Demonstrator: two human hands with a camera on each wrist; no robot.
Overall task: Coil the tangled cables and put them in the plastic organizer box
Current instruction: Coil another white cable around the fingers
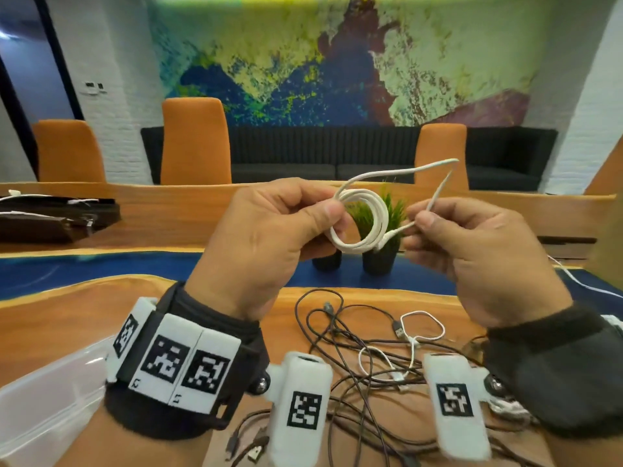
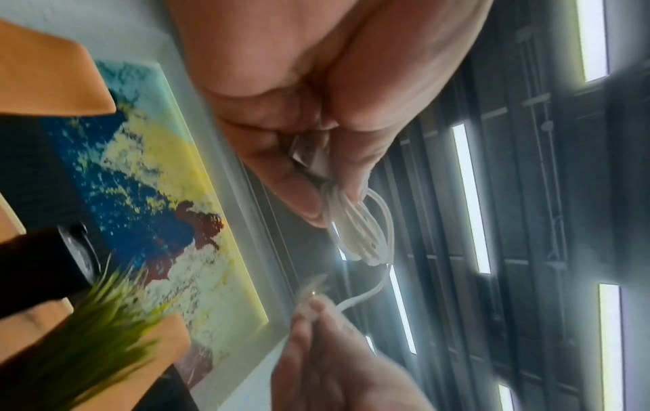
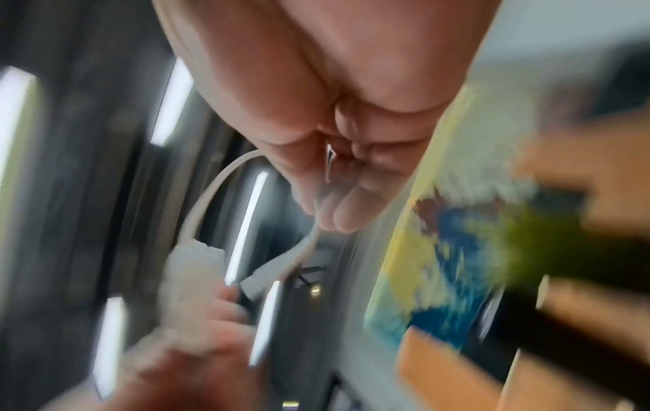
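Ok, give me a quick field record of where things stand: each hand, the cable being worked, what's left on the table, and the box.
left hand: pinches the coiled loops of the white cable
right hand: pinches the cable's free tail, one loose loop left
cable state: mostly coiled, held above the table
remaining: tangled pile of dark and white cables on the wooden table
plastic organizer box: lower left, no cable seen in it
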